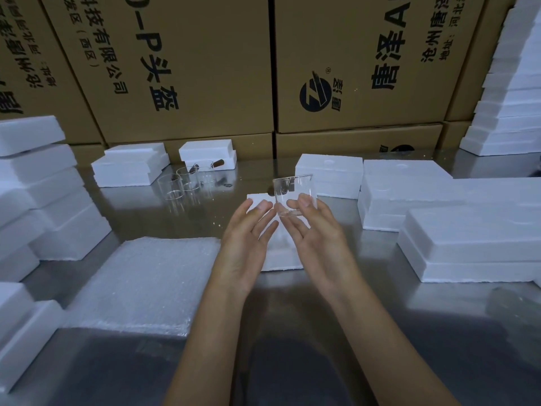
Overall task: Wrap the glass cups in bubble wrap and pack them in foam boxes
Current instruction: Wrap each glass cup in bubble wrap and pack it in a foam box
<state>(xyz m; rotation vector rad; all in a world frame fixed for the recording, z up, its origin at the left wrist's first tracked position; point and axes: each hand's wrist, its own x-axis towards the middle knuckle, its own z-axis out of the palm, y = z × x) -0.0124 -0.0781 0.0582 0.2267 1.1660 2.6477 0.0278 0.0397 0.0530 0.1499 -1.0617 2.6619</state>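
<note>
Clear glass cup held up above the steel table, tilted, pinched by the right hand with thumb and fingertips curled round its lower side. Left hand raised just beside it, palm turned inward, fingers straight and relaxed, grasping nothing; whether its thumb tip touched the glass could not be told. Directly below and behind the hands, lay an open white foam box, mostly hidden by them. Stack of bubble wrap sheets lay flat on the table to the left of the forearms. Further back, left of centre, stood a cluster of other glass cups, upright and close together, near two small foam boxes. More closed foam boxes piled at the right and along the left edge. Behind everything, rose a wall of brown cardboard cartons printed in black characters.
</note>
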